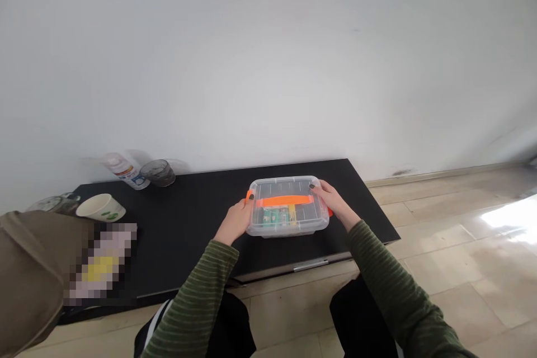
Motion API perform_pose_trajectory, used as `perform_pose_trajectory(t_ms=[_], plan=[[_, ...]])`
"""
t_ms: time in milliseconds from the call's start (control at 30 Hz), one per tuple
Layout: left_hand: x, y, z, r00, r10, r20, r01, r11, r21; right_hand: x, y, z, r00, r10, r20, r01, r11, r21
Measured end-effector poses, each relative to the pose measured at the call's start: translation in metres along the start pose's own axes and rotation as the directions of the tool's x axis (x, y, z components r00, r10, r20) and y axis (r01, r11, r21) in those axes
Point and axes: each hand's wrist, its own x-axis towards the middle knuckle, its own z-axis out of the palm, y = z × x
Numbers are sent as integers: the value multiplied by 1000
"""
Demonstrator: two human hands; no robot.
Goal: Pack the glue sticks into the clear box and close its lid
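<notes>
A clear plastic storage box [285, 224] with an orange carry handle [285, 200] is over the right part of the black cabinet top, its lid on. Through the lid show green and yellow packets, too blurred to read. My left hand [235, 219] grips the box's left side, thumb by the orange latch [249, 196]. On the opposite side my right hand [333, 201] holds the box, its thumb on the lid's edge and its fingers hidden behind. Whether the box rests on the cabinet or is slightly raised, I cannot tell.
The black cabinet [188, 207] stands against a white wall [272, 67]. At its left are a spray can [128, 172], a dark glass [158, 173], a paper cup [101, 208] and a pixelated item [103, 263]. A brown cloth-like shape [29, 274] covers the near left corner.
</notes>
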Motion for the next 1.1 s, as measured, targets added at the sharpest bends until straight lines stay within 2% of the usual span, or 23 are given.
perform_pose_trajectory(t_ms=[100,233,433,567,733,833,900,967,1033,1100], plan=[[-2,-3,3,998,-41,43,47,987,-152,0,5,2,999,-38,-19,37,998,-60],[-4,-5,8,993,-77,84,104,915,-390,-2,10,1,988,-147,-47,136,974,-179],[-7,-4,7,991,-115,75,137,820,-556,-6,9,-1,927,-341,-155,289,915,-280],[-13,-7,6,993,-78,89,114,822,-557,-4,10,-1,947,-269,-175,212,934,-288],[-20,-12,9,998,-47,40,61,821,-567,-8,11,7,977,-210,-26,191,930,-314],[-22,-13,10,999,-53,7,48,814,-579,-17,5,14,966,-246,-85,197,904,-379],[-22,-13,10,999,-36,7,33,813,-582,-25,-4,16,939,-320,-129,248,886,-390],[-22,-13,8,1000,-12,6,13,806,-592,-32,-14,12,889,-420,-185,353,883,-310],[-22,-14,4,1000,-27,-9,16,790,-613,-35,-22,-2,816,-497,-295,470,868,-161],[-22,-16,-1,996,-86,-28,47,760,-648,-34,-26,-27,710,-530,-464,569,820,-66]])
